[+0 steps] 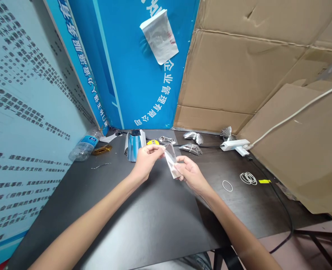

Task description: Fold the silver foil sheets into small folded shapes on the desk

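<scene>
Both hands (147, 160) (191, 173) pinch silvery film (170, 161) before “有限公司” board (140, 82).

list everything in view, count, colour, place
foil sheet: 1, silver, held at centre
foil clusters: 4, silver, far side
curled sheet: 1, blue, far side
round item: 1, yellow, by curled sheet
bottle: 1, clear, far left
folded piece: 1, gold-brown, by bottle
scrap: 1, white, by bottle
strand: 1, silvery, left
power strip: 1, white, right
cable: 1, white, right
cords: at least 2, black, back, right
rings: several, white, right
tab: 1, yellow, by rings
printed boards: at least 2, blue, left, back
bag: 1, silvery, on back board
cardboard: several, brown, right
table: 1, dark, centre
bars: several, black, lower right
clothing: 1, grey, bottom
left hand: 1, bare, holding foil sheet
right hand: 1, bare, holding foil sheet
</scene>
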Demonstrator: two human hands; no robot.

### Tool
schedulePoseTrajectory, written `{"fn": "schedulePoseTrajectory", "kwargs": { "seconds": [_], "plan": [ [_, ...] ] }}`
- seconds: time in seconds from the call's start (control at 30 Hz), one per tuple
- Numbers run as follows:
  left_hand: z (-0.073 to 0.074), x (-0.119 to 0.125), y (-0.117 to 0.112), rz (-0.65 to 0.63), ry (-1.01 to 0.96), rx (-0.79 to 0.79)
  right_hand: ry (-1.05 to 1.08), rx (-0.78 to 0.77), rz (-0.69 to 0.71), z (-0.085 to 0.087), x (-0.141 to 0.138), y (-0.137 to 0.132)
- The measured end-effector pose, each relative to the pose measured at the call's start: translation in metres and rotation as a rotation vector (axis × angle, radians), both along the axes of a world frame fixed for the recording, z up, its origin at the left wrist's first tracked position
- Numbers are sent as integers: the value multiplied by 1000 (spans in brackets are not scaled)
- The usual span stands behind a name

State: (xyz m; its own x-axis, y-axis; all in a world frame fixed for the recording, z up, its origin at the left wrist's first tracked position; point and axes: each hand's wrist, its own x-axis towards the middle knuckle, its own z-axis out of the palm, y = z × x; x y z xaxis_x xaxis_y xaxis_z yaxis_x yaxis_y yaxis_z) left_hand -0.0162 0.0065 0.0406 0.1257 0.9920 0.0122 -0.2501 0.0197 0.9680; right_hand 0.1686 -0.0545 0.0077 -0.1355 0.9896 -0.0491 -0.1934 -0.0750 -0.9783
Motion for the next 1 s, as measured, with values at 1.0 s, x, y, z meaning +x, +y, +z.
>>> {"fn": "schedulePoseTrajectory", "kwargs": {
  "seconds": [1.0],
  "plan": [
    [-24, 10, -21, -125, 351, 283, 40, 14, -214, 11, 7, -2]
  ]
}}
